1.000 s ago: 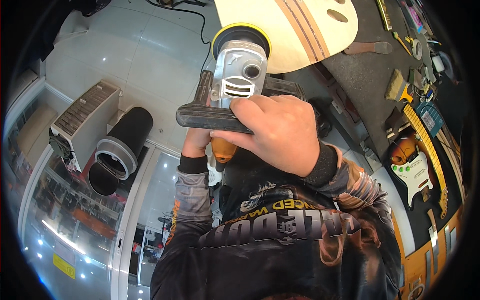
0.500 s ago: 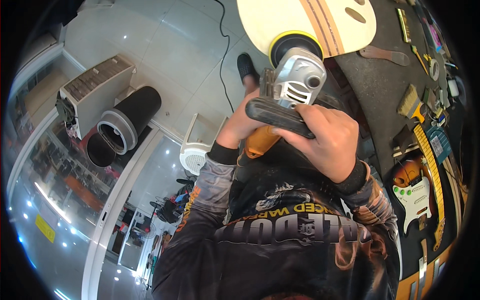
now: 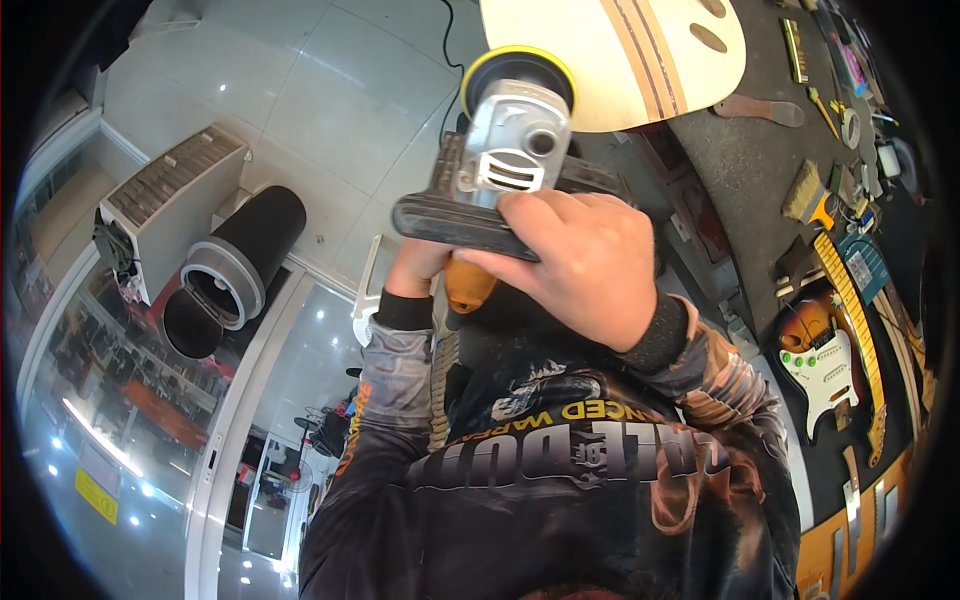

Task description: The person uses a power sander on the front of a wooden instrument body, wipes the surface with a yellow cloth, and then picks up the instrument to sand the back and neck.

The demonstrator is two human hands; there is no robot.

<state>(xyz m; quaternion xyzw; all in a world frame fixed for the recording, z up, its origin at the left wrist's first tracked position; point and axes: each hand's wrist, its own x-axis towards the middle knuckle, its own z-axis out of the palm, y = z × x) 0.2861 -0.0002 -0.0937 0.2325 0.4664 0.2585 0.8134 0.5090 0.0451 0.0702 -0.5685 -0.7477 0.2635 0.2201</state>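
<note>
- The right hand (image 3: pixel 585 255) has its fingers clamped over the black handle of a grey power sander (image 3: pixel 510 150).
- The left hand (image 3: pixel 420 262) grips the sander's orange rear grip from below, fingers wrapped shut.
- The sander's yellow-rimmed pad rests against a pale wooden guitar body (image 3: pixel 620 55) on the worktop (image 3: pixel 750 170).

The polisher (image 3: pixel 515 140) now sits higher and further right, its yellow-rimmed pad (image 3: pixel 517 75) overlapping the pale wooden guitar body (image 3: pixel 640 55). Both hands travel with it.
</note>
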